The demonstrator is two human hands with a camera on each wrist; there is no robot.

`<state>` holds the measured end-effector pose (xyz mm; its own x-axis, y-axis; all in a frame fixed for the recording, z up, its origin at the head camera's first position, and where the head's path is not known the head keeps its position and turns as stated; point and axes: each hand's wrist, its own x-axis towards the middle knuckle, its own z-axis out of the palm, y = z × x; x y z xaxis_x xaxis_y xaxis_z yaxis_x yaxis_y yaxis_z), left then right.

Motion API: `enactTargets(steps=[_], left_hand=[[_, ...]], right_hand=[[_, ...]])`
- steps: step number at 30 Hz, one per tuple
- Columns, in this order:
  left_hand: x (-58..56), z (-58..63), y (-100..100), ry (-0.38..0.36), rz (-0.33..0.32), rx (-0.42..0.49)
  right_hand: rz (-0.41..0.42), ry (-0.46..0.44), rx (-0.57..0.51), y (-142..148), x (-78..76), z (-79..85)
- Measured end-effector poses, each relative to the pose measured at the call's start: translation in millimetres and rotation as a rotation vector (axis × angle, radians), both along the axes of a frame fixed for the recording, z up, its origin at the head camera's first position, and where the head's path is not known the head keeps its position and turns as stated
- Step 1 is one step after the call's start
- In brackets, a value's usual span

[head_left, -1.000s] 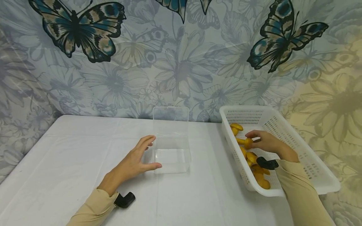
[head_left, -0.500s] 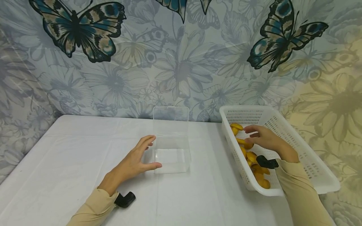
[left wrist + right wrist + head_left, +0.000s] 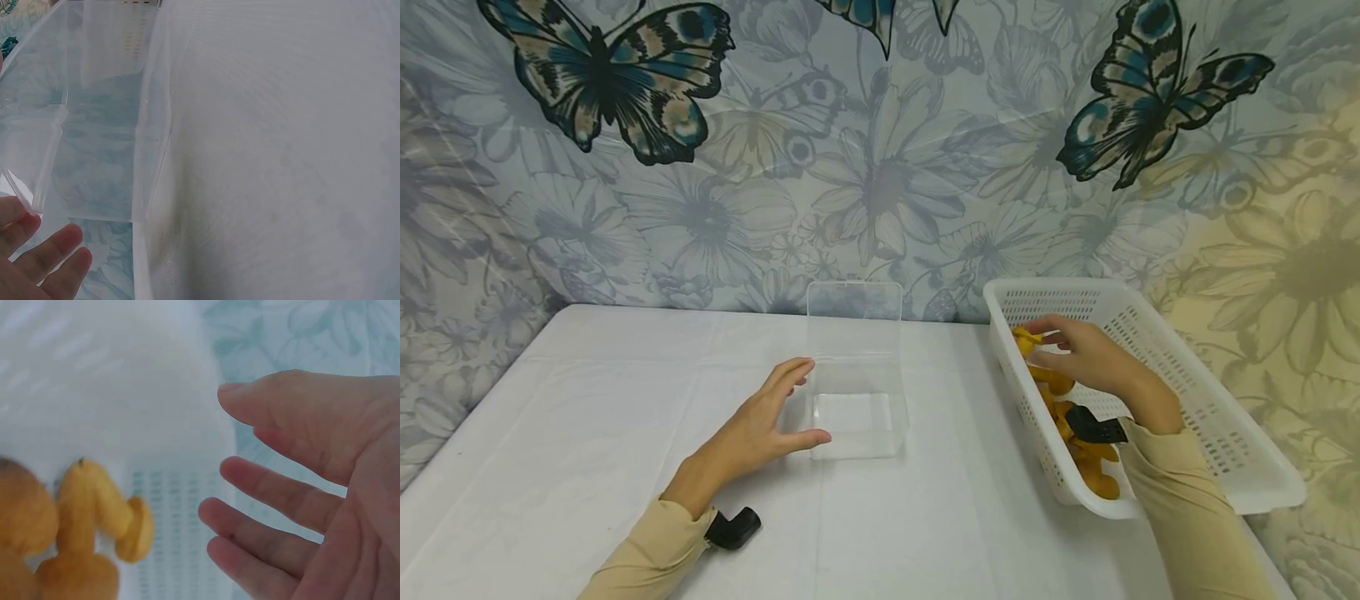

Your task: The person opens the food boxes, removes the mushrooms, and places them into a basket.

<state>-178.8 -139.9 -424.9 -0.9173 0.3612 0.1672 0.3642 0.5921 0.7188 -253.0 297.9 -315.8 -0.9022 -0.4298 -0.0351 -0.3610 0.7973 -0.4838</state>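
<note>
My right hand (image 3: pixel 1086 358) reaches into a white perforated basket (image 3: pixel 1206 379), its thumb and fingers spread near the yellow mushrooms (image 3: pixel 1096 483) along the left side. In the right wrist view, several mushrooms (image 3: pixel 78 531) with rounded caps and thick stems lie apart from the fingertips (image 3: pixel 231 469), and nothing shows between the fingers. Beside the left side of a clear plastic box (image 3: pixel 861 446) is my left hand (image 3: pixel 752 433), thumb and fingers spread at its wall. The box's lid (image 3: pixel 853 302) stands raised at the back. The left wrist view shows fingertips (image 3: pixel 69 237) right at the clear plastic.
A white cloth (image 3: pixel 587 417) covers the table, which meets a wall hanging (image 3: pixel 880 183) with flowers and butterflies at the back. The basket stands at the table's right side, its near rim close to my right forearm (image 3: pixel 1187 500). Black wrist cameras (image 3: pixel 733 528) are on both sleeves.
My right hand has left the mushroom it touched in the middle of the row and moved back and left, to the mushrooms at the basket's far end. The left hand stays by the box.
</note>
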Motion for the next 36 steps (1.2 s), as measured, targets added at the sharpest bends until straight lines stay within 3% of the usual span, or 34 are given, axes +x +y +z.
enactTargets(steps=[12, 19, 29, 36], left_hand=[[0.6, 5.0, -3, 0.018, 0.012, -0.072], [3.6, 11.9, -6, 0.04, 0.059, -0.099], [0.9, 21.1, -15, 0.086, 0.127, -0.142], [-8.4, 22.8, -24, 0.163, 0.177, -0.164]], right_hand=[[0.029, 0.068, 0.027, -36, 13.7, 23.6], [0.048, 0.106, 0.021, -58, 16.6, 31.3], [0.065, 0.163, 0.005, -87, 13.3, 33.6], [0.02, 0.229, -0.002, -107, -0.9, 32.0]])
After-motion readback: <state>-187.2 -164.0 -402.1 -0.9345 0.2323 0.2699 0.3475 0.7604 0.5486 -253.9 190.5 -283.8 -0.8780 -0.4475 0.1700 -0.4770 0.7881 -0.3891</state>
